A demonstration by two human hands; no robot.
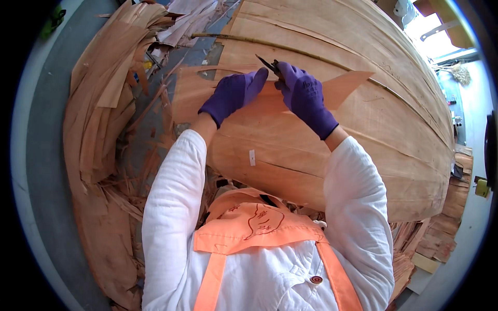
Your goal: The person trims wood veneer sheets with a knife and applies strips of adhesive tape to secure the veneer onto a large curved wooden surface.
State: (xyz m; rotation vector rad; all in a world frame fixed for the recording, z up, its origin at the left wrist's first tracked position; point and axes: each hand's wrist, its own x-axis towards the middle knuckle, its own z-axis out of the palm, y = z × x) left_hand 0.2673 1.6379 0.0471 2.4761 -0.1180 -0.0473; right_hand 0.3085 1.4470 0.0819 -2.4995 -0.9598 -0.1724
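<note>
Daylight was bright and even over the veneer stack [337, 129], with glare blown white beyond its far right corner. Shadows were soft beneath it. Fisheye bent its edges; the rim went black.
</note>
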